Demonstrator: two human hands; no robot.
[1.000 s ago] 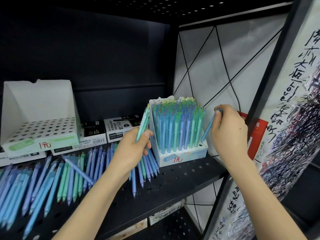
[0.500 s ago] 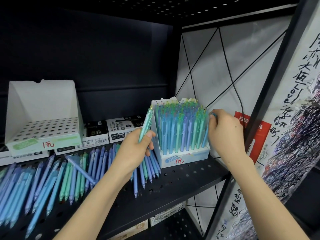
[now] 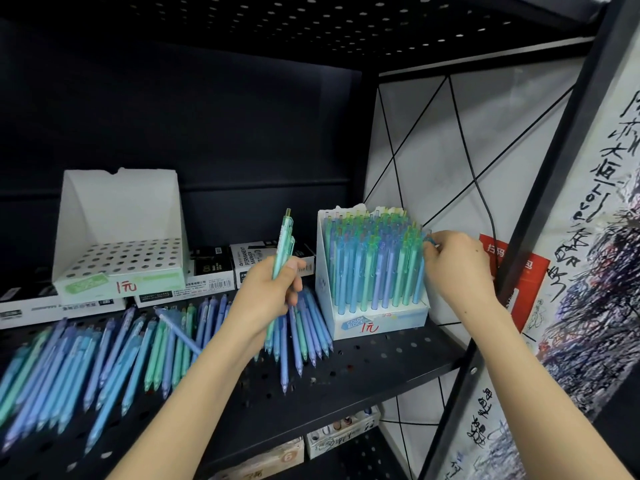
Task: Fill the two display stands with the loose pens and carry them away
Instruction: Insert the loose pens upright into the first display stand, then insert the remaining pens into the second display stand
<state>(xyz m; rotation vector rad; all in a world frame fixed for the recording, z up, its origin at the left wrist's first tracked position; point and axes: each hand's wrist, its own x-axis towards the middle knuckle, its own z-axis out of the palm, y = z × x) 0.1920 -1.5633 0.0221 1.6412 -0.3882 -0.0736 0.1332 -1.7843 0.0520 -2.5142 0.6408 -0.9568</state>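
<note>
Right hand (image 3: 457, 268) pinches a blue pen (image 3: 420, 275) into the full stand (image 3: 375, 320) at its right edge; left hand (image 3: 270, 296) grips a pen bundle (image 3: 284, 244). Next, likely: empty stand (image 3: 117, 268) leftward.

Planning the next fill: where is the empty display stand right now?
In the head view, the empty display stand sits at the back left of the shelf, behind the loose pens and left of the marker boxes.

My left hand (image 3: 273, 299), left of the full stand (image 3: 377, 325), and my right hand (image 3: 457, 268), right of it, are bare; both forearms run uncovered.
</note>
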